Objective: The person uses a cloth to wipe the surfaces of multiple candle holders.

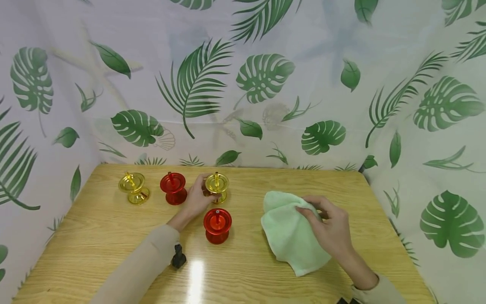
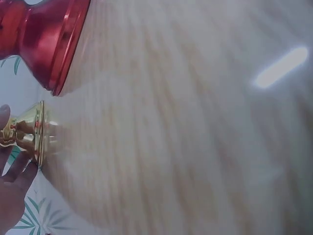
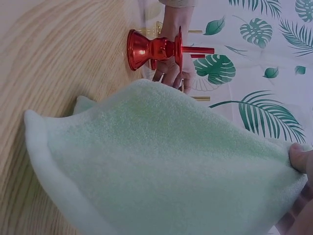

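Observation:
My left hand [image 1: 196, 197] grips a gold candle holder [image 1: 217, 183] by its stem, thumb and fingers on either side. Its base stands on the table or very near it. In the left wrist view, fingers [image 2: 22, 178] curl at the stem of this gold holder [image 2: 30, 134]. A red candle holder [image 1: 217, 223] stands just in front of that hand. To the right, my right hand [image 1: 334, 226] pinches the upper edge of a pale green cloth [image 1: 290, 236], which hangs loosely. The cloth fills much of the right wrist view, with the thumb [image 3: 298, 157] pressing its edge.
Another red candle holder [image 1: 173, 188] stands left of my left hand, with a second gold one [image 1: 134, 188] farther left. All are on a wooden table [image 1: 95, 236]. A leaf-patterned curtain [image 1: 212, 84] rises behind and at both sides.

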Motion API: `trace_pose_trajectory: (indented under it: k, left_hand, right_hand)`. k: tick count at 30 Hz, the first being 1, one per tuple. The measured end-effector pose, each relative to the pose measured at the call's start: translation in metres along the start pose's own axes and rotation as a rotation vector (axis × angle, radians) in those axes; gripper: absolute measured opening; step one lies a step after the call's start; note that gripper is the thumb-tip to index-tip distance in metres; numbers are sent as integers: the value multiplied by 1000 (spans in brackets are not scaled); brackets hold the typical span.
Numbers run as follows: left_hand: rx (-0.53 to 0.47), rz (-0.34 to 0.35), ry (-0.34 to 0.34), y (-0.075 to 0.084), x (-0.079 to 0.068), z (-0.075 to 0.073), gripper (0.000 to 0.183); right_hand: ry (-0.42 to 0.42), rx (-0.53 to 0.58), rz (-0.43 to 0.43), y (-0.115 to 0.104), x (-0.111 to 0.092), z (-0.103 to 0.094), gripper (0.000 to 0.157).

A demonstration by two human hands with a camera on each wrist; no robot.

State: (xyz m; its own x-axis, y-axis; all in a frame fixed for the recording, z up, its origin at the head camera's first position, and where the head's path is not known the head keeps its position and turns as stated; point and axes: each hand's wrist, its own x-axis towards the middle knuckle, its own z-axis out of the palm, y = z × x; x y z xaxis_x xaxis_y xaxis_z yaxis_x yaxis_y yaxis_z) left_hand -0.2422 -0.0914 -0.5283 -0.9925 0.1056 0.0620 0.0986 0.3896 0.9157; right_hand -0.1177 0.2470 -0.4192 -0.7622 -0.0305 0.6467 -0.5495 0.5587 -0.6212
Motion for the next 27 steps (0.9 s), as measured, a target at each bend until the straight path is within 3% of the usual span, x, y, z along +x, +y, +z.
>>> trace_pose_trajectory:
  k: [10,16,19,27]
  left_hand:
    - [14,-11,38,2,-2,-5,69]
    - [-34,8,70,10,-7,-14,69]
    - [-31,42,71,18,-11,-17,69]
    - [11,210,102,52,-26,-29,68]
  right_hand:
    - [-10,-6,16,-1,1,-1,26]
    - [4,-4,7,-1,3,0,26]
    - [21,6,14,-1,4,2,27]
    - [21,22,32,-5,6,6,25]
